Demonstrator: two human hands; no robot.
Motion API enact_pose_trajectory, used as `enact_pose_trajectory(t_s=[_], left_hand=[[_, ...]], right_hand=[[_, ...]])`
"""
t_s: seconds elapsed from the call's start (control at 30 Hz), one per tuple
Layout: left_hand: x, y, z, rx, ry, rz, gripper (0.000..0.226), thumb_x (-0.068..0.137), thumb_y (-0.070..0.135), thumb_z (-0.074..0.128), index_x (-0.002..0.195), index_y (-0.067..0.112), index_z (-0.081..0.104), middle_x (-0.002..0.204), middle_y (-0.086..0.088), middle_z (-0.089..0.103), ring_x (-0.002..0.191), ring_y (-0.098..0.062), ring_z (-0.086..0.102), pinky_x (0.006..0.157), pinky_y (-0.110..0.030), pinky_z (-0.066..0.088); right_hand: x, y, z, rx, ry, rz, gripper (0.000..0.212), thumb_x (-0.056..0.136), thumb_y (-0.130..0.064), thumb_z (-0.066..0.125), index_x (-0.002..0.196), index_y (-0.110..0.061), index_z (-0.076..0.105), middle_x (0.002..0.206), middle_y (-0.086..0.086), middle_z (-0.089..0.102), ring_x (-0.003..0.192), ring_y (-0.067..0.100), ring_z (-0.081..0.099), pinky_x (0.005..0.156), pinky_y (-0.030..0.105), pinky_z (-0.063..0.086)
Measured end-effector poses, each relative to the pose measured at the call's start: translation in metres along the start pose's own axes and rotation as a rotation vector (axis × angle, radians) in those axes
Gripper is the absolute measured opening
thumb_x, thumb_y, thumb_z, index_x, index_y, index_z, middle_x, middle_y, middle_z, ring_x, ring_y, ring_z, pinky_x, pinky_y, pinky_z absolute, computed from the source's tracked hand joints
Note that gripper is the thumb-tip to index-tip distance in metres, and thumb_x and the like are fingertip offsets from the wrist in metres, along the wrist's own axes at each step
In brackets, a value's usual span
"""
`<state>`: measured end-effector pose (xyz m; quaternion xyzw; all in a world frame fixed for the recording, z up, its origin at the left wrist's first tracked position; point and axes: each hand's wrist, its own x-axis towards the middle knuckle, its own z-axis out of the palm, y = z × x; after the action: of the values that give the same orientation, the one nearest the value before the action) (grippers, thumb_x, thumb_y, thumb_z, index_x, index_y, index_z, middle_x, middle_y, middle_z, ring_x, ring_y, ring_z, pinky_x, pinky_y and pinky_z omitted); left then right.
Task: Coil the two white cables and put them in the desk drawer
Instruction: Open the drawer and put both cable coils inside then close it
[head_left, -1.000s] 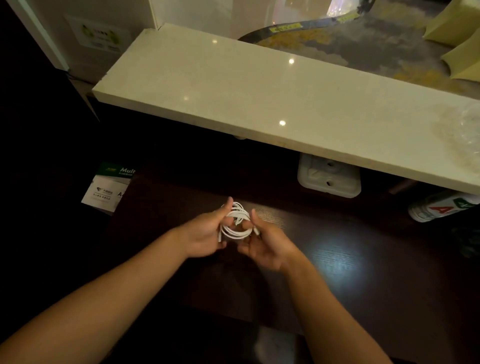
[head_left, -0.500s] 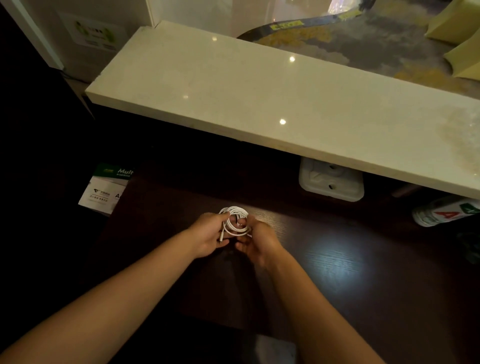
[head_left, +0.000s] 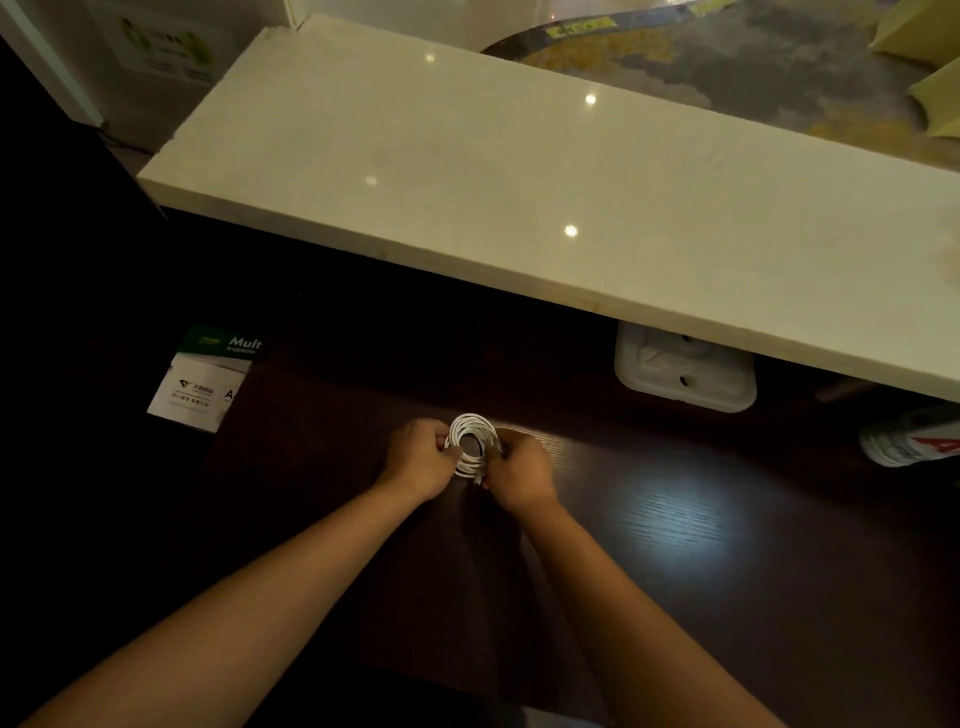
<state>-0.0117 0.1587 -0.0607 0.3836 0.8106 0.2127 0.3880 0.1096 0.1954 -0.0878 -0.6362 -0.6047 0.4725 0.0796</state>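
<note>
White cable (head_left: 471, 441) wound into a small coil, pinched on one side by the left hand (head_left: 420, 460) and on the other by the right hand (head_left: 521, 472), both closed on it. Held just above the dark desk (head_left: 675, 519), near its middle. Paper pack (head_left: 205, 379) at the desk's left edge, white socket box (head_left: 684, 370) at the back edge under the pale counter (head_left: 519, 182).

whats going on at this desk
A person holds a coiled white cable over the dark desk, left hand gripping one side of the loops and right hand the other. The coil looks nearly complete. No drawer or second cable is visible. A leaflet lies to the left and a white socket block sits under the pale shelf.
</note>
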Motion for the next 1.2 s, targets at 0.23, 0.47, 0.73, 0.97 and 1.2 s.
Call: enact_pose_trajectory(t_s=[0.23,0.47,0.73,0.97,1.2], left_hand=[[0.009,-0.004,-0.009,0.164,0.052,0.02,0.026,0.085,0.022,0.069,0.11,0.014,0.072,0.108,-0.004,0.074,0.107,-0.024,0.067,0.089,-0.032,0.054],[0.033,-0.005,-0.029,0.183,0.07,-0.041,0.027,0.086,0.038,0.066,0.102,0.017,0.073,0.106,-0.007,0.074,0.103,-0.026,0.067,0.088,-0.035,0.055],[0.025,0.003,0.009,0.467,0.005,0.066,0.045,0.082,0.038,0.067,0.113,0.005,0.062,0.121,-0.017,0.063,0.113,-0.035,0.06,0.087,-0.039,0.051],[0.004,-0.005,0.027,0.618,-0.026,0.119,0.043,0.087,0.014,0.062,0.123,0.0,0.045,0.129,-0.02,0.05,0.121,-0.035,0.046,0.097,-0.038,0.043],[-0.022,-0.009,0.027,-0.251,-0.141,-0.071,0.016,0.093,0.002,0.045,0.107,0.009,0.046,0.1,-0.011,0.059,0.092,-0.024,0.058,0.075,-0.03,0.044]], right_hand=[[0.001,0.011,0.0,-0.172,0.047,-0.059,0.025,0.087,-0.024,0.062,0.108,-0.01,0.066,0.113,0.017,0.063,0.1,0.026,0.059,0.079,0.02,0.04],[0.011,0.005,-0.018,-0.108,0.125,-0.037,0.034,0.095,-0.024,0.054,0.122,-0.006,0.065,0.12,0.021,0.065,0.11,0.033,0.063,0.092,0.032,0.049],[0.009,-0.008,0.005,-0.351,0.098,-0.136,0.037,0.087,-0.031,0.062,0.115,-0.007,0.06,0.116,0.018,0.061,0.109,0.036,0.057,0.091,0.041,0.051],[-0.002,-0.01,0.016,-0.448,0.029,-0.108,0.032,0.092,-0.015,0.051,0.12,0.001,0.055,0.125,0.022,0.057,0.119,0.038,0.051,0.096,0.041,0.047],[-0.031,-0.001,-0.001,0.448,-0.099,0.222,0.009,0.089,-0.002,0.053,0.086,-0.008,0.06,0.079,0.005,0.063,0.073,0.02,0.061,0.06,0.021,0.048]])
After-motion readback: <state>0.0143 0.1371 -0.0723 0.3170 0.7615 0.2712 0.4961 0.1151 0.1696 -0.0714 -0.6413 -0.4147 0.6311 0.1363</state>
